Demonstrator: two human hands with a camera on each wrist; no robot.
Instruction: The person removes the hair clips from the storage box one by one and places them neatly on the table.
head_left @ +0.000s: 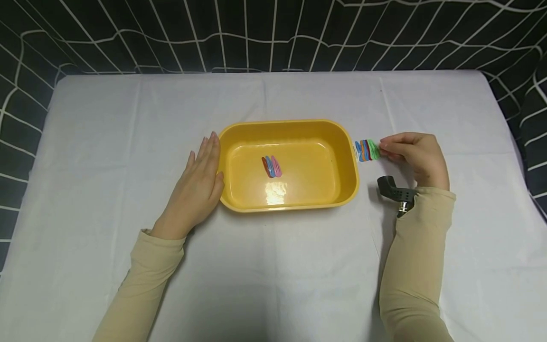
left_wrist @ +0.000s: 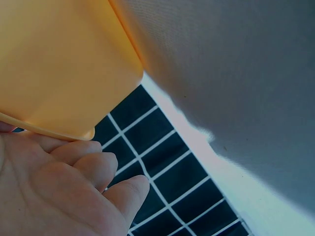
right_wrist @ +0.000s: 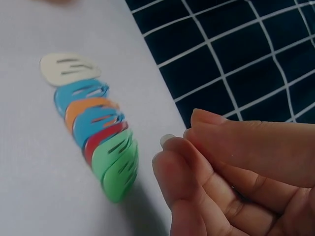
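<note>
My left hand [head_left: 194,185] rests with straight fingers against the left wall of a yellow tray [head_left: 307,164]. In the left wrist view its fingers [left_wrist: 98,167] lie along the tray's rim [left_wrist: 59,133]. Inside the tray lie three snap hair clips: one brown-red [head_left: 265,167], one blue [head_left: 269,166] and one pink [head_left: 276,167]. My right hand [head_left: 419,156] is beside the overlapping row of hair clips right of the tray, its thumb and fingers bent beside the bright green clip [right_wrist: 120,177]. A gap separates the fingertips from that clip in the right wrist view, and nothing shows between them.
The row also holds a white clip [right_wrist: 69,69], an orange clip [right_wrist: 91,105], a red clip [right_wrist: 103,140] and blue ones. A white cloth [head_left: 273,266] covers the table. Dark fabric with a white grid [head_left: 273,28] borders its back and sides.
</note>
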